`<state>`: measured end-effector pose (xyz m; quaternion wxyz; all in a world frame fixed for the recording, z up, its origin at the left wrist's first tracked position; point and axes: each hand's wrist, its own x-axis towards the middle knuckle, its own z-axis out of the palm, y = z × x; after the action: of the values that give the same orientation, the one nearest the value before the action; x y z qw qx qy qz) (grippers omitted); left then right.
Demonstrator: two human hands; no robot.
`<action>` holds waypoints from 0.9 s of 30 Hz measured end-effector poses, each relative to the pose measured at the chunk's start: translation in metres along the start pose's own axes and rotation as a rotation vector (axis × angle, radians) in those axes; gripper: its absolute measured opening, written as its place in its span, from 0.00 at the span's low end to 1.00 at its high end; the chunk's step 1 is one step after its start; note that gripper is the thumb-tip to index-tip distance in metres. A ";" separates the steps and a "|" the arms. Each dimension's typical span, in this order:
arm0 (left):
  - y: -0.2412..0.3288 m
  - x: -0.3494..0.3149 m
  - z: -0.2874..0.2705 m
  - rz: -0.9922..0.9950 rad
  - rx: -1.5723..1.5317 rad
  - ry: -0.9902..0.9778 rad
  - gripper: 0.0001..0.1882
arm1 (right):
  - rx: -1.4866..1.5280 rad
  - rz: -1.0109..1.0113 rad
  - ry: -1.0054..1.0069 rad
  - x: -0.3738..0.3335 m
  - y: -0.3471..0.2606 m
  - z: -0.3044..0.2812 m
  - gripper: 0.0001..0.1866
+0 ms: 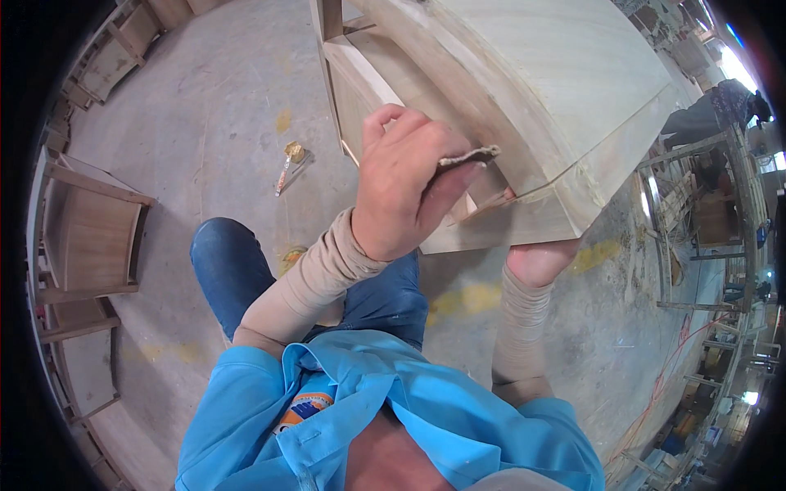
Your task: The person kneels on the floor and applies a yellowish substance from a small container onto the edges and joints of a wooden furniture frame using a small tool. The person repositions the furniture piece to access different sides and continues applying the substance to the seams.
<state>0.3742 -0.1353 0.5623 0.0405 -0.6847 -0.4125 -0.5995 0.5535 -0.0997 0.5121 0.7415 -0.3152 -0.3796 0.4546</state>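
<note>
My left hand [405, 176] is raised over an unpainted wooden furniture piece [573, 74]. Its thumb and fingers pinch a folded, worn sheet of sandpaper [473, 155], close above a recess along the curved panel. From below, my right hand [542, 260] holds the near corner of the piece. Wood hides most of that hand, though a fingertip shows on the inner side of the edge. The piece is tilted, with a pale seam running along its curved face.
A brush-like tool with a yellowish head [293, 152] lies on the concrete floor. Wooden cabinet-like pieces [94, 233] line the left side. Racks [704, 221] and clutter stand at the right, with a red cable [655, 393] on the floor nearby.
</note>
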 end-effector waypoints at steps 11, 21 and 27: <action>-0.033 -0.104 0.006 -0.215 0.022 -0.050 0.08 | -0.100 0.067 -0.152 -0.003 -0.019 0.013 0.27; -0.032 -0.165 0.048 -0.280 -0.020 -0.129 0.13 | -0.078 0.049 -0.493 0.012 -0.017 0.004 0.28; -0.032 -0.147 0.062 -0.182 0.031 -0.050 0.14 | -0.021 0.085 -0.458 0.010 -0.020 0.006 0.30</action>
<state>0.4123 -0.1561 0.4051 -0.0139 -0.6582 -0.4832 -0.5771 0.5600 -0.0978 0.5340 0.6129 -0.2271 -0.5290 0.5413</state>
